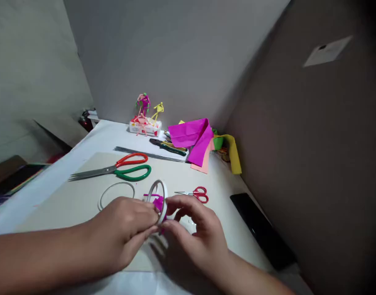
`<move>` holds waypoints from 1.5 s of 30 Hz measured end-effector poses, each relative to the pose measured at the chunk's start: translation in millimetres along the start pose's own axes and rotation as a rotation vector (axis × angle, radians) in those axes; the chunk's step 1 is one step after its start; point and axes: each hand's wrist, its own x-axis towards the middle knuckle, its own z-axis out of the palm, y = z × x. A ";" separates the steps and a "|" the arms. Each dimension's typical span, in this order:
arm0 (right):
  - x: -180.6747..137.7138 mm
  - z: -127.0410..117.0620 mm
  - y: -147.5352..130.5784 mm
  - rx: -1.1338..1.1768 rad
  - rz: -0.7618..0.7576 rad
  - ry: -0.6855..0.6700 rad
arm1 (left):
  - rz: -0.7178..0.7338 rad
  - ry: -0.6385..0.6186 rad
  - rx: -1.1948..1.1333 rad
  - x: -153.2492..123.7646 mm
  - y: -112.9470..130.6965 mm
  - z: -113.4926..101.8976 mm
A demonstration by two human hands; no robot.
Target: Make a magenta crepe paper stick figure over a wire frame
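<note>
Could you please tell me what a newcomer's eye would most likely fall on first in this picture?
The bright magenta paper draped at the far end of the table stands out first, beside small twisted-wire figures standing behind it to the left. Nearer, the large scissors with red and green handles lie on a pale board. At the front, the left hand and right hand hold a pale wire ring with a magenta scrap.

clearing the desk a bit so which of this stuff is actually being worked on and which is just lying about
Being worked on:
left hand, right hand, pale ring, magenta paper scrap

Lying about:
thin wire loop, large scissors, small red-handled scissors, pliers, magenta paper sheet, pipe-cleaner figures
</note>
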 end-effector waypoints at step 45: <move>1.0 -1.1 1.2 -0.279 -0.445 -0.122 | -0.252 -0.070 -0.307 -2.7 3.8 -1.6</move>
